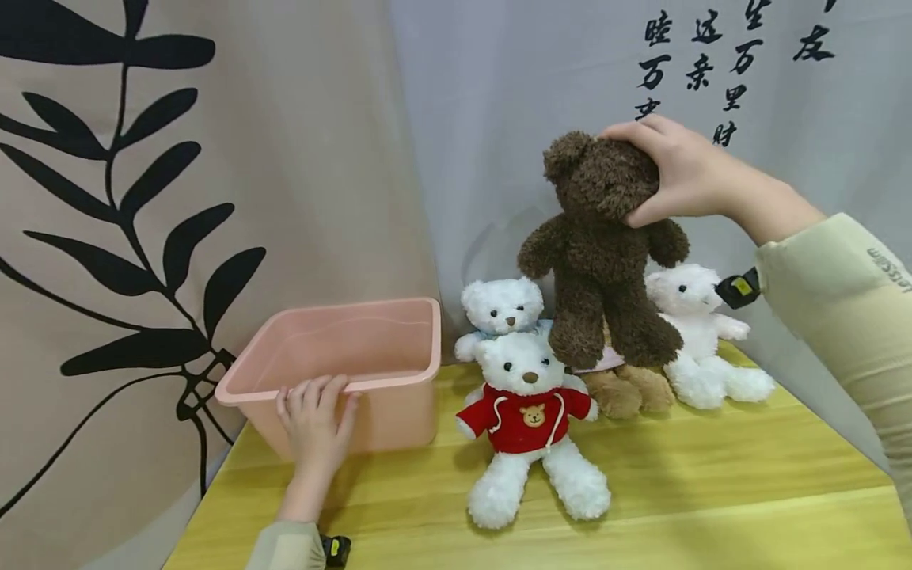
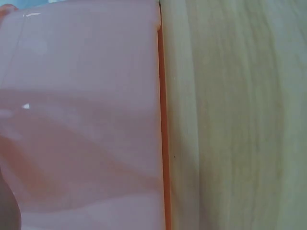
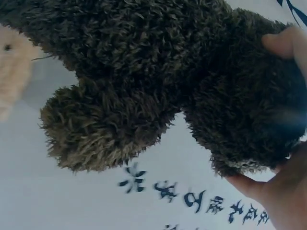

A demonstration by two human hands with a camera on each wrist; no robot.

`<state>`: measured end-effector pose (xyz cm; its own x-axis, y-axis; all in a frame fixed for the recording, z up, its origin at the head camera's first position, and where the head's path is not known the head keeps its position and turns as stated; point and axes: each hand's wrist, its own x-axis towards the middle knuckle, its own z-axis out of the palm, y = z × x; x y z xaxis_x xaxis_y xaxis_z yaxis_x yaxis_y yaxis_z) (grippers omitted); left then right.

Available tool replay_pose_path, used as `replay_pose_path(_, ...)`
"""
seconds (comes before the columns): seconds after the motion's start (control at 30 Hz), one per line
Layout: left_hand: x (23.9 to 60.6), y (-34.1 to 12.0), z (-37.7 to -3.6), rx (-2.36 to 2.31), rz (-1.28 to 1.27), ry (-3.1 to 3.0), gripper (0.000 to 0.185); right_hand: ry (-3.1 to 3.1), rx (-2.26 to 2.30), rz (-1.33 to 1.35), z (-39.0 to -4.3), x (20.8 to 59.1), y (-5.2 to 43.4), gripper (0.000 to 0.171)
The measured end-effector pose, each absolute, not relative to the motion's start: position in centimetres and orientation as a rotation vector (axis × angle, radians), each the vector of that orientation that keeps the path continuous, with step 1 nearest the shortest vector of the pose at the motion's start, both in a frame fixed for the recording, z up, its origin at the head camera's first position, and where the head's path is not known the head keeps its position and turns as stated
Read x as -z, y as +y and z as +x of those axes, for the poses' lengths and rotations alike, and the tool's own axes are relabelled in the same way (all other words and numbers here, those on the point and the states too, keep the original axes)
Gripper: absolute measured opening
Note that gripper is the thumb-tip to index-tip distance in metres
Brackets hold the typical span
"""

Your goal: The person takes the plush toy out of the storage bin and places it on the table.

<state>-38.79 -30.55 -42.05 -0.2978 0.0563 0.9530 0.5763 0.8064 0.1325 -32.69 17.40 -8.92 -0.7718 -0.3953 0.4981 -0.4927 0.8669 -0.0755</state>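
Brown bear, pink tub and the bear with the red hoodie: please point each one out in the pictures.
brown bear (image 1: 594,261), head view, on its belly.
pink tub (image 1: 399,412), head view, on its front wall.
bear with the red hoodie (image 1: 523,423), head view, on the red chest.

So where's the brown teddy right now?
In the head view the brown teddy hangs right of centre, held by its head in the right hand, above the white bears on the table.

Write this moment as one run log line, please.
right hand: grips dark brown teddy bear by head, lifted | left hand: holds pink bin rim | table: four bears
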Motion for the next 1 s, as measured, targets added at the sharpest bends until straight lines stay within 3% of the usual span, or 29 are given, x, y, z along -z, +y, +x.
replay_pose_path(0.33,42.2,-31.1,-38.5,0.566,-0.488,-1.824,0.047,-2.664,-0.318,0.745,-29.9,18.9,20.7,0.104)
replay_pose_path(0.7,41.8,-31.8,-38.1,0.558,-0.482,-1.824,0.049,-2.77,-0.187,0.779,-30.3,31.1,21.3,0.103)
replay_pose_path(1.0,41.8,-31.9,-37.8,0.56,-0.483,-1.825,0.049,-2.56,-0.123,0.831,-31.9,34.3,21.9,0.102)
